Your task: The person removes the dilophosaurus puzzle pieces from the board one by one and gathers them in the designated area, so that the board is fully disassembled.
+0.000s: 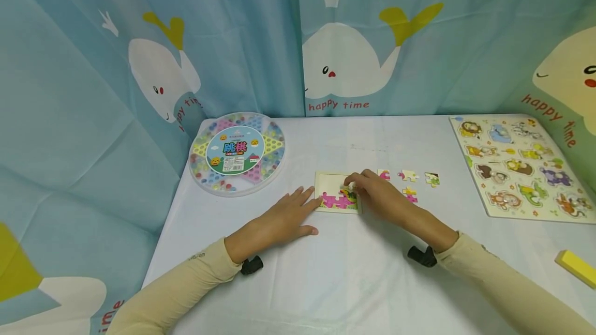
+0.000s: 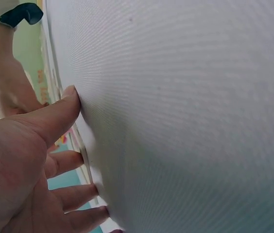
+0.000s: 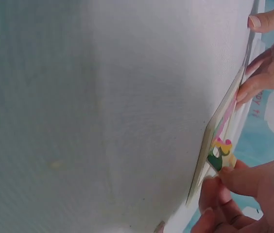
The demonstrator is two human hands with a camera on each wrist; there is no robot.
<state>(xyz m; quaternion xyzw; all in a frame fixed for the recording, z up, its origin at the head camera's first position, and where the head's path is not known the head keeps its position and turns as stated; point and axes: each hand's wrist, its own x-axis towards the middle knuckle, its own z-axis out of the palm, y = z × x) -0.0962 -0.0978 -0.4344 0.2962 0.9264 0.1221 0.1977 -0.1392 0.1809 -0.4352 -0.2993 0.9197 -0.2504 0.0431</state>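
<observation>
A small jigsaw tray (image 1: 329, 182) with a pale frame lies on the white table, pink pieces (image 1: 332, 200) fitted along its lower part. My left hand (image 1: 289, 217) rests flat with spread fingers, fingertips at the tray's left edge. Thumb and fingers of my right hand (image 1: 379, 196) pinch a jigsaw piece (image 3: 221, 154) over the tray's right side; it shows green, yellow and pink in the right wrist view. To the right of the tray lie several loose pieces, among them a mostly white one (image 1: 410, 175) and a yellow and pink one (image 1: 410, 193).
At the back left sits a round Chinese checkers set (image 1: 274, 169) in a clear case. An animal peg puzzle board (image 1: 521, 211) lies at the right, with a yellow block (image 1: 577, 269) nearer the front. Whale-print curtains (image 1: 261, 40) hang behind the table.
</observation>
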